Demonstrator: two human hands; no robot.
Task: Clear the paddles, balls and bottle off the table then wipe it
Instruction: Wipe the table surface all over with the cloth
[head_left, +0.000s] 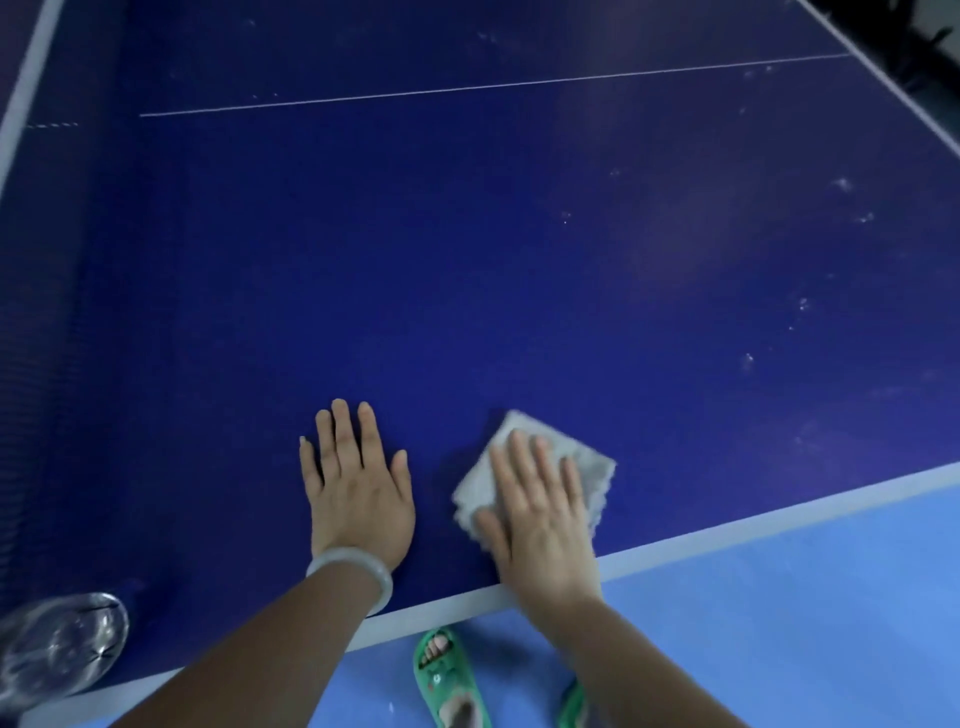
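Both hands lie flat on the table (467, 234): left hand (358, 488) bare, right hand (540, 514) pressing a grey cloth (587, 462); no writing legible.

Dim, bluish indoor light, soft overall.
A faint pale sheen lies on the dark blue table top (519, 260) at right; edges bend with wide-angle distortion; the clear plastic bottle (60, 642) is blurred.

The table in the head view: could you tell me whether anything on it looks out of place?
Yes. A clear bottle lies at the table's near left corner, though it should be cleared off, while the right hand already presses a grey cloth down. Pale smudges mark the right side.
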